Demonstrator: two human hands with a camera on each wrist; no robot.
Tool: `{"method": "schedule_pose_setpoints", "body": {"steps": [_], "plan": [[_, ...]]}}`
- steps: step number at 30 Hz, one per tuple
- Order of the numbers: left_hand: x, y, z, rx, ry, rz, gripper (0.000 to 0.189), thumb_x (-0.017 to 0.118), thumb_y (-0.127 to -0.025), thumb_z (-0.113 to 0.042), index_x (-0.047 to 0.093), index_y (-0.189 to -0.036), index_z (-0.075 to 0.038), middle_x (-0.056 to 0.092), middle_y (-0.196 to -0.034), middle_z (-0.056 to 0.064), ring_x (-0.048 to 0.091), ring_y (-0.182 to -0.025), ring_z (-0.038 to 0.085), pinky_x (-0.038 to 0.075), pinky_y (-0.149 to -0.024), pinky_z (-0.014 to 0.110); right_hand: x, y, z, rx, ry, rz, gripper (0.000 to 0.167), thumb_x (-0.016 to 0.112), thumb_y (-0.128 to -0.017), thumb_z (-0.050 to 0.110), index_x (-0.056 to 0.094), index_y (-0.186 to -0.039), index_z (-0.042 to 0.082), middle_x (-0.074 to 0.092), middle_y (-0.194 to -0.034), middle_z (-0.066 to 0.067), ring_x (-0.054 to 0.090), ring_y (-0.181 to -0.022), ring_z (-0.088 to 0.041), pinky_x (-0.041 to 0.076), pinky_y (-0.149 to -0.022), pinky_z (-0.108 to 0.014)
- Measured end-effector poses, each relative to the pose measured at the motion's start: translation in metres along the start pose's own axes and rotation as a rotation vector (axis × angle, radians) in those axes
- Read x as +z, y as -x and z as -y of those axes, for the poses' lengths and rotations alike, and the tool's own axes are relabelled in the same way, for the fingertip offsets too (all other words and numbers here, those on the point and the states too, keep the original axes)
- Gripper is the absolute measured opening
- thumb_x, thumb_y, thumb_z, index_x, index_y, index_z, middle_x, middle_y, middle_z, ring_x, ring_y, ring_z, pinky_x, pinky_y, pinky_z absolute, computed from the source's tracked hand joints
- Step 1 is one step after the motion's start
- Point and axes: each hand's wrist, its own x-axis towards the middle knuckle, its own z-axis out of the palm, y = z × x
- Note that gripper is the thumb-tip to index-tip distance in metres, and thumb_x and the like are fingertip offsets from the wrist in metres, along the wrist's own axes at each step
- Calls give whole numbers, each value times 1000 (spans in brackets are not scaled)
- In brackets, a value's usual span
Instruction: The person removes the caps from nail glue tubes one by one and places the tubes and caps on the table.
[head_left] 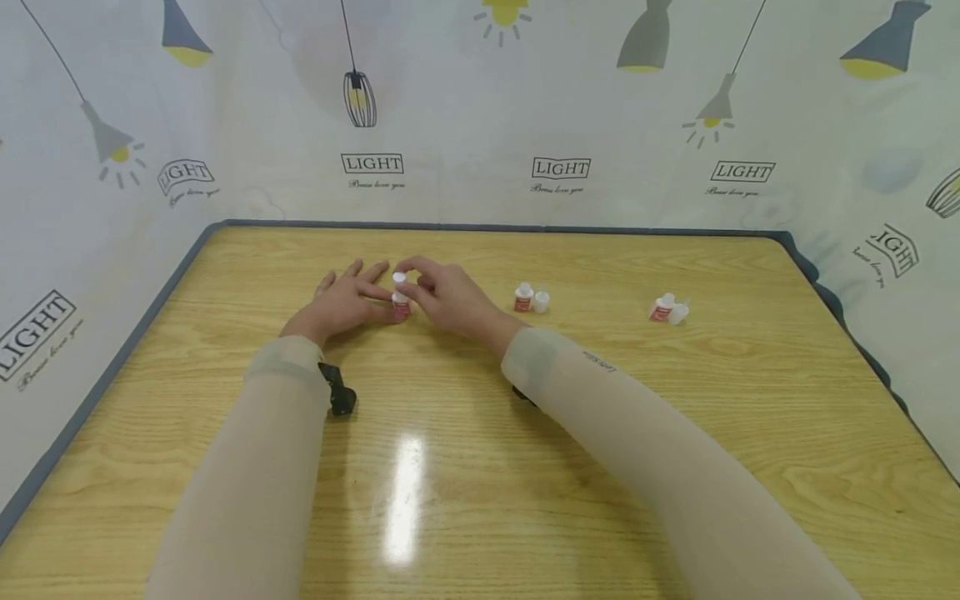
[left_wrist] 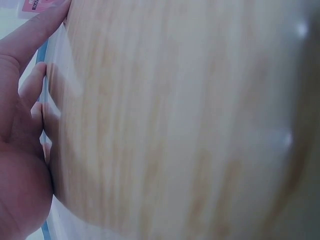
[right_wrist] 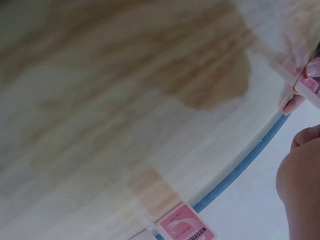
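A small white nail glue bottle [head_left: 402, 307] with a pink-red label stands on the wooden table. My left hand [head_left: 342, 302] pinches its lower part between thumb and index finger, the other fingers spread out flat. Over the bottle's top, my right hand [head_left: 455, 302] pinches a white cap [head_left: 399, 277] between thumb and fingers. The left wrist view catches only a corner of the bottle's label [left_wrist: 39, 5] by the thumb. In the right wrist view, a left thumb lies against the label [right_wrist: 314, 86].
To the right, a second uncapped bottle [head_left: 523, 298] stands next to its white cap [head_left: 542, 302]. Farther right is a third bottle [head_left: 662, 307] with a cap [head_left: 678, 313] beside it. Printed wall panels [head_left: 465, 108] border the table [head_left: 465, 467].
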Motion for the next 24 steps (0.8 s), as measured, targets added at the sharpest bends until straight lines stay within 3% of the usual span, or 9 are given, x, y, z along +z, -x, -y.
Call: {"method": "schedule_pose_setpoints", "body": {"steps": [10,24], "plan": [[1,0,0,-2,23,-6,61,72,-93,-64,72,-140,-25,15,-181,3,-9,-169,38,-15,-131,67,0,2,1,-76,-25,-85,26,57,-112,20,60,-132,5,43,-60,5,35,-52,-8,31,-53,-20],[0,-1,3,-16,46,3,61,73,-92,-65,73,-139,-26,15,-181,2,-10,-169,37,-17,-130,66,-3,4,3,-51,-73,-171,23,56,-112,18,62,-128,4,38,-60,4,32,-52,-9,29,-52,-22]]}}
